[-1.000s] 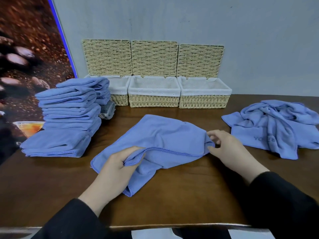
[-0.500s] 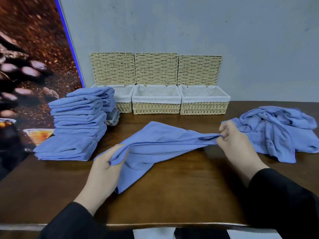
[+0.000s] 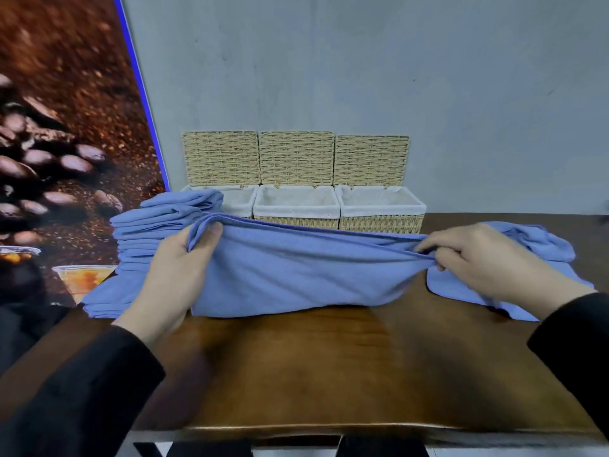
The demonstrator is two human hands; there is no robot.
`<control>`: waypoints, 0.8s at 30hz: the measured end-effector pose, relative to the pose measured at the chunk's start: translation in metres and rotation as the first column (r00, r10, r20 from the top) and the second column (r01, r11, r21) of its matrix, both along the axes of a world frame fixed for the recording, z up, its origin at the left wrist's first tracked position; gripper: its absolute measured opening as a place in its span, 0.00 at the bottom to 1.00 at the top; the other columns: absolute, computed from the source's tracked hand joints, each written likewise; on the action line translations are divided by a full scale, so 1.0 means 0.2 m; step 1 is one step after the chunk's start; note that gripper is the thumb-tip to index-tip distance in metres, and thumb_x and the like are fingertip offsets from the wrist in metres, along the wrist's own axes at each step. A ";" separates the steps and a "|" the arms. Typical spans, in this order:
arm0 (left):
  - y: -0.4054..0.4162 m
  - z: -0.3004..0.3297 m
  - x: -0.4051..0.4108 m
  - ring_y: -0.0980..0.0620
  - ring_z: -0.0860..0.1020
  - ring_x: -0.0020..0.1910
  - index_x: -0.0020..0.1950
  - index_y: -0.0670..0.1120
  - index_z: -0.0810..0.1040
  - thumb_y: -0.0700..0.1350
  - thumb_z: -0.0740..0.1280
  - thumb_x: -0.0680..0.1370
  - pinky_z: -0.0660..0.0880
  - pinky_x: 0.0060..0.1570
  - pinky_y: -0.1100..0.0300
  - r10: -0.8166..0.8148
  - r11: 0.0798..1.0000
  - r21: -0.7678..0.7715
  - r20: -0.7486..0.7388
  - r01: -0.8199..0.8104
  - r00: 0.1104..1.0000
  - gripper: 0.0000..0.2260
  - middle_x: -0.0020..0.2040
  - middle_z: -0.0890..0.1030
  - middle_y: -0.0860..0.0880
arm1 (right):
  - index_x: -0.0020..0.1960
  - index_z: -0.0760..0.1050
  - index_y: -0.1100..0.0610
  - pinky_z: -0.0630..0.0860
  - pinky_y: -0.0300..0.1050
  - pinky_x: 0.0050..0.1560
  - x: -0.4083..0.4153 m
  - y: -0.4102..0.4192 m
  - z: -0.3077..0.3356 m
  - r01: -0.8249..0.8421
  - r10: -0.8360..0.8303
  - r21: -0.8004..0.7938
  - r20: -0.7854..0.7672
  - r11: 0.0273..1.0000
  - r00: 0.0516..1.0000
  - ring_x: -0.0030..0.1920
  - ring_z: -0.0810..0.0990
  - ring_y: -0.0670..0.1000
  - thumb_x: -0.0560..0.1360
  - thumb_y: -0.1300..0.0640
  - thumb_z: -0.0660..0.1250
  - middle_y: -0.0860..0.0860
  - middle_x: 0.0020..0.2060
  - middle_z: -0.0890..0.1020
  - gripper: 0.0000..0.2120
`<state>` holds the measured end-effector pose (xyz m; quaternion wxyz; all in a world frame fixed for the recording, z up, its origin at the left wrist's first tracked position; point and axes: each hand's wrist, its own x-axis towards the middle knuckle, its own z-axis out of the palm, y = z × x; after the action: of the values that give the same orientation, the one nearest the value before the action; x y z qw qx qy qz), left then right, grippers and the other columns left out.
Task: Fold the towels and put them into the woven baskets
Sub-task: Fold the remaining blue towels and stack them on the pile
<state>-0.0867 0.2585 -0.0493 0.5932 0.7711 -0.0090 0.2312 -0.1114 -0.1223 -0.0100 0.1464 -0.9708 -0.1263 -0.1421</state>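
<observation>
Now: blue towel stretched between both hands

Up off the tabletop (image 3: 329,357), the blue towel (image 3: 296,272) hangs doubled over, top edge taut, lower edge brushing the wood. Left hand (image 3: 174,268) fingers clench one end; right hand (image 3: 487,262) fingers pinch the other. Behind the towel stand three lined woven baskets (image 3: 296,206), lids raised.

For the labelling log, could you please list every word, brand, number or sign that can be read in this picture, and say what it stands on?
None can be read.
Blue towel held up by both hands: no print shows.
Crumpled blue towels at the right: no lettering shows on the visible part.
Three woven straw baskets with white liners: no labels.
Coffee-bean poster at the left: only pictures, blurred.
</observation>
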 end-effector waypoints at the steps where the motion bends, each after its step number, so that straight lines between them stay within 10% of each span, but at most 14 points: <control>1: 0.02 0.04 0.01 0.52 0.74 0.36 0.46 0.50 0.81 0.56 0.63 0.83 0.69 0.37 0.52 -0.030 1.000 -0.001 0.002 0.030 1.000 0.14 0.33 0.79 0.59 | 0.43 0.76 0.38 0.70 0.35 0.35 0.00 0.00 0.03 0.013 -0.013 -0.095 0.003 0.995 1.000 0.39 0.79 0.39 0.79 0.47 0.59 0.33 0.36 0.79 0.10; 5: 0.11 0.17 0.10 0.51 0.81 0.52 0.55 0.50 0.84 0.61 0.67 0.79 0.75 0.55 0.50 -0.132 0.986 0.101 0.010 0.130 0.991 0.16 0.51 0.85 0.51 | 0.38 0.72 0.48 0.69 0.45 0.34 0.03 -0.03 0.12 0.137 -0.108 -0.298 0.110 0.945 0.988 0.35 0.74 0.45 0.76 0.32 0.63 0.44 0.33 0.77 0.20; 9: 0.18 0.28 0.21 0.43 0.82 0.42 0.48 0.48 0.86 0.53 0.71 0.79 0.77 0.46 0.48 -0.108 0.964 0.242 -0.018 0.110 0.994 0.10 0.45 0.86 0.46 | 0.37 0.72 0.56 0.66 0.47 0.33 0.08 0.00 0.24 0.078 -0.100 0.191 0.104 0.978 0.990 0.29 0.68 0.52 0.75 0.46 0.73 0.54 0.28 0.73 0.17; 15: 0.13 0.40 0.37 0.48 0.71 0.24 0.42 0.37 0.80 0.48 0.71 0.78 0.64 0.30 0.59 -0.024 0.947 0.311 -0.187 0.082 0.982 0.13 0.30 0.74 0.43 | 0.57 0.75 0.50 0.73 0.40 0.27 0.26 0.03 0.33 0.086 -0.124 0.446 0.058 0.891 0.991 0.20 0.77 0.49 0.79 0.59 0.70 0.50 0.39 0.84 0.09; 19: 0.05 0.46 0.45 0.43 0.86 0.40 0.55 0.38 0.81 0.42 0.67 0.82 0.84 0.39 0.54 -0.127 0.988 0.066 -0.170 0.140 0.977 0.08 0.47 0.81 0.40 | 0.54 0.80 0.63 0.83 0.52 0.47 0.41 0.02 0.34 0.132 -0.117 0.608 -0.064 0.783 0.991 0.34 0.85 0.51 0.81 0.61 0.68 0.58 0.39 0.75 0.06; 24: 0.03 0.49 0.46 0.52 0.85 0.49 0.52 0.41 0.83 0.40 0.65 0.82 0.81 0.58 0.54 -0.115 0.993 -0.030 0.072 0.117 0.991 0.07 0.47 0.83 0.47 | 0.43 0.77 0.48 0.79 0.61 0.63 0.41 0.02 0.34 -0.074 -0.110 0.720 0.206 0.690 0.972 0.45 0.82 0.49 0.81 0.62 0.65 0.50 0.39 0.80 0.11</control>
<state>0.0047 0.2638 0.0489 0.6179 0.7505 -0.0707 0.2233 -0.0294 -0.1189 0.0588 0.4992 -0.8122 -0.0669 -0.2943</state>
